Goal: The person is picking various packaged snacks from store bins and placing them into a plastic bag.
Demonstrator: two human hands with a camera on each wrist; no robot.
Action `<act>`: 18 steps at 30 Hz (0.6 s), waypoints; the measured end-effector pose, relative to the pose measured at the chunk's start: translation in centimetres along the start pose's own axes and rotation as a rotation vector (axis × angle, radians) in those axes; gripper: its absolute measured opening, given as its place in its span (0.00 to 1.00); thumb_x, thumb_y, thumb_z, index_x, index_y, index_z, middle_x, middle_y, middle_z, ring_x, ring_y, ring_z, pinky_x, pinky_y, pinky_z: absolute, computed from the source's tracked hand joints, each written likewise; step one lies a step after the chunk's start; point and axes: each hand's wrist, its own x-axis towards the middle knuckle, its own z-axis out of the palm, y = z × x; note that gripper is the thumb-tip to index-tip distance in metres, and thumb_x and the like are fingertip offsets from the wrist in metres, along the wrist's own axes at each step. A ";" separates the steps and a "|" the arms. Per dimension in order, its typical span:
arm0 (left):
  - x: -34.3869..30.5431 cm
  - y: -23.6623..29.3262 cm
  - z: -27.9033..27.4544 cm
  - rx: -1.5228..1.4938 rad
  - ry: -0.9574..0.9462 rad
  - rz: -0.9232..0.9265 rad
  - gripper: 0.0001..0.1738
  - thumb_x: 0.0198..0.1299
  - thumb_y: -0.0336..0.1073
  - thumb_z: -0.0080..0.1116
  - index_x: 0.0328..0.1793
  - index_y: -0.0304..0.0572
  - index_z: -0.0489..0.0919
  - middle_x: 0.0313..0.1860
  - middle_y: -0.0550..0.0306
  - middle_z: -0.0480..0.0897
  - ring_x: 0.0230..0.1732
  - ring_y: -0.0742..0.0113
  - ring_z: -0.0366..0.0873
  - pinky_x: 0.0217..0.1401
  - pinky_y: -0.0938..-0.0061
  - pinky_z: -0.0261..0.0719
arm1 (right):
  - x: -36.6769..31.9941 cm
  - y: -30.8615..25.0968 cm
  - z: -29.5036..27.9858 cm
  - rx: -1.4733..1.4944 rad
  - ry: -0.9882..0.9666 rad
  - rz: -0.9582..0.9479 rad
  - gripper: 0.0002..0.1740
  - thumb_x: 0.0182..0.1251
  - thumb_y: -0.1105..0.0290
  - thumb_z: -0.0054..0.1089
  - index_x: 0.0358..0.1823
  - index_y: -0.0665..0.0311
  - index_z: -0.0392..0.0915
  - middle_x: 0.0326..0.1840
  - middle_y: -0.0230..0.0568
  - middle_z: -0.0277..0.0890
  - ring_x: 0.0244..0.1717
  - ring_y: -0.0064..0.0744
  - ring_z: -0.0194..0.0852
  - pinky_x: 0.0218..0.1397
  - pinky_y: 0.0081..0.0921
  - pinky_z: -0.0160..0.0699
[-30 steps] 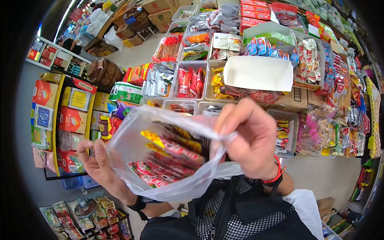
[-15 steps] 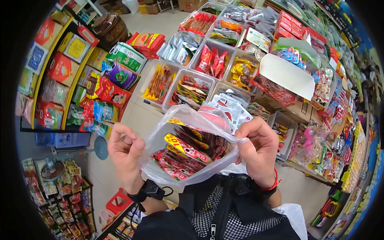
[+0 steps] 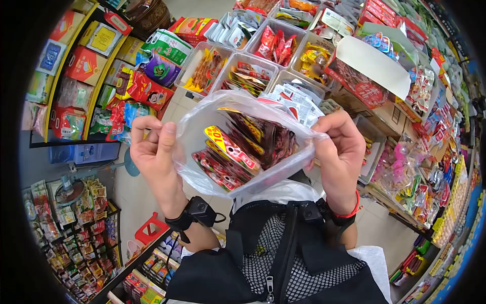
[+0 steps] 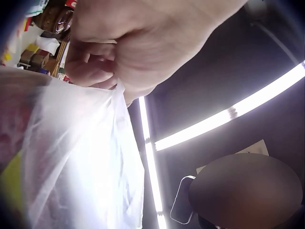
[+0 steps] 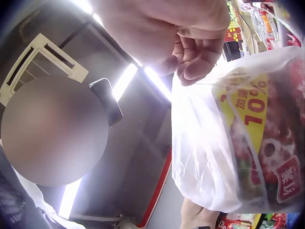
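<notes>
A translucent white plastic bag hangs in front of the person's chest, its mouth spread wide. Inside lie several red and dark snack packets with yellow tops, one printed "10%". The left hand pinches the bag's left rim between thumb and fingers. On the opposite rim, the right hand pinches the plastic in the same way. In the left wrist view the pinched plastic rises to a peak under the fingers. Through the bag wall in the right wrist view, a packet shows its yellow label.
Clear bins of packaged snacks stand just beyond the bag. An open carton sits to their right. On the left are a yellow-edged shelf and a rack of small packets. A red stool stands at lower left.
The bag was tilted and lower on the left; now both hands hold it level, wide and higher in view. The left hand has come from loosely spread fingers to a pinch. The head view has shifted.
</notes>
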 end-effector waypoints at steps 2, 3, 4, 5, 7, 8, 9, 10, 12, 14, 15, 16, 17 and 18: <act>-1.0 0.4 0.8 -0.010 0.029 0.006 0.12 0.66 0.27 0.66 0.45 0.46 0.71 0.26 0.68 0.77 0.17 0.86 0.61 0.17 0.83 0.53 | -0.2 -0.1 -0.9 0.037 -0.018 0.029 0.03 0.70 0.81 0.53 0.43 0.69 0.73 0.33 0.34 0.78 0.25 0.14 0.74 0.26 0.14 0.74; -1.6 0.6 1.2 0.004 0.052 0.015 0.12 0.66 0.27 0.66 0.45 0.46 0.71 0.25 0.68 0.77 0.17 0.86 0.60 0.16 0.83 0.52 | -0.3 -0.1 -1.3 0.056 -0.028 0.045 0.03 0.70 0.81 0.53 0.43 0.69 0.73 0.33 0.34 0.78 0.25 0.14 0.74 0.26 0.14 0.74; -2.1 0.6 1.6 0.018 0.074 0.024 0.12 0.66 0.28 0.66 0.46 0.46 0.71 0.25 0.69 0.76 0.17 0.86 0.60 0.16 0.83 0.52 | -0.4 -0.3 -1.7 0.053 -0.073 0.057 0.04 0.70 0.81 0.53 0.44 0.68 0.73 0.34 0.34 0.77 0.26 0.14 0.74 0.27 0.14 0.74; -2.7 0.6 1.7 0.029 0.090 0.022 0.13 0.66 0.28 0.66 0.46 0.46 0.71 0.24 0.69 0.75 0.17 0.86 0.60 0.16 0.83 0.52 | -0.5 -0.4 -1.9 0.074 -0.093 0.075 0.04 0.70 0.82 0.53 0.44 0.68 0.73 0.34 0.33 0.77 0.27 0.14 0.74 0.28 0.14 0.74; -4.0 0.5 1.3 0.053 0.132 0.011 0.15 0.65 0.29 0.68 0.47 0.46 0.70 0.22 0.70 0.74 0.17 0.86 0.60 0.17 0.84 0.53 | -0.8 -0.4 -1.6 0.112 -0.137 0.123 0.05 0.70 0.82 0.53 0.44 0.68 0.73 0.35 0.32 0.76 0.29 0.14 0.73 0.30 0.15 0.74; -4.6 0.5 0.7 0.091 0.091 0.018 0.16 0.64 0.30 0.69 0.49 0.45 0.71 0.22 0.71 0.73 0.18 0.86 0.61 0.18 0.85 0.53 | -1.1 -0.3 -1.4 0.111 -0.169 0.138 0.05 0.70 0.82 0.53 0.44 0.68 0.73 0.35 0.30 0.75 0.31 0.14 0.72 0.33 0.16 0.73; -5.0 0.4 0.0 0.126 0.052 0.030 0.17 0.63 0.30 0.70 0.51 0.45 0.71 0.21 0.71 0.72 0.19 0.87 0.61 0.19 0.85 0.54 | -1.2 -0.2 -1.4 0.070 -0.203 0.138 0.05 0.70 0.82 0.53 0.43 0.68 0.75 0.36 0.30 0.75 0.33 0.14 0.73 0.36 0.17 0.74; -5.3 0.3 -0.4 0.161 0.012 0.048 0.19 0.62 0.30 0.71 0.53 0.44 0.72 0.21 0.71 0.71 0.19 0.87 0.61 0.20 0.86 0.54 | -1.3 0.1 -1.3 0.062 -0.247 0.131 0.05 0.69 0.82 0.54 0.43 0.68 0.75 0.35 0.29 0.76 0.33 0.14 0.73 0.36 0.17 0.75; -6.2 0.6 -0.6 0.285 -0.076 -0.055 0.25 0.60 0.30 0.72 0.60 0.42 0.72 0.21 0.72 0.71 0.20 0.87 0.62 0.22 0.87 0.55 | -1.5 1.2 -0.8 0.027 -0.323 0.083 0.05 0.67 0.81 0.55 0.43 0.68 0.76 0.32 0.31 0.76 0.30 0.15 0.75 0.36 0.18 0.76; -7.1 1.0 -0.7 0.367 -0.147 -0.232 0.28 0.60 0.27 0.71 0.65 0.35 0.74 0.21 0.73 0.71 0.22 0.87 0.62 0.25 0.87 0.56 | -1.3 1.3 -0.1 -0.107 -0.469 -0.014 0.07 0.65 0.79 0.57 0.43 0.68 0.75 0.27 0.35 0.73 0.25 0.20 0.72 0.30 0.22 0.73; -7.4 0.8 -1.6 0.425 -0.155 -0.272 0.24 0.60 0.26 0.70 0.62 0.35 0.76 0.22 0.74 0.71 0.22 0.87 0.63 0.25 0.87 0.56 | -1.4 1.1 0.2 -0.154 -0.545 -0.002 0.07 0.64 0.79 0.57 0.43 0.68 0.74 0.26 0.36 0.72 0.24 0.22 0.72 0.29 0.24 0.72; -7.6 0.0 -3.1 0.481 -0.165 -0.310 0.20 0.60 0.26 0.69 0.59 0.35 0.78 0.22 0.74 0.71 0.22 0.87 0.63 0.25 0.87 0.55 | -1.7 1.2 1.1 -0.097 -0.556 0.016 0.06 0.65 0.78 0.57 0.43 0.68 0.73 0.25 0.38 0.70 0.23 0.26 0.70 0.28 0.27 0.70; -7.9 -0.5 -4.1 0.534 -0.173 -0.346 0.17 0.61 0.25 0.67 0.56 0.35 0.80 0.23 0.75 0.70 0.23 0.87 0.64 0.25 0.87 0.55 | -1.9 1.6 1.7 -0.083 -0.583 0.032 0.06 0.64 0.79 0.56 0.42 0.68 0.72 0.25 0.41 0.70 0.23 0.32 0.71 0.29 0.30 0.71; -8.3 -0.6 -4.7 0.565 -0.118 -0.360 0.07 0.64 0.26 0.65 0.46 0.35 0.81 0.24 0.74 0.73 0.23 0.87 0.64 0.25 0.87 0.56 | -2.1 2.1 2.3 -0.072 -0.604 0.047 0.06 0.64 0.79 0.56 0.41 0.68 0.71 0.25 0.43 0.70 0.24 0.35 0.72 0.29 0.31 0.71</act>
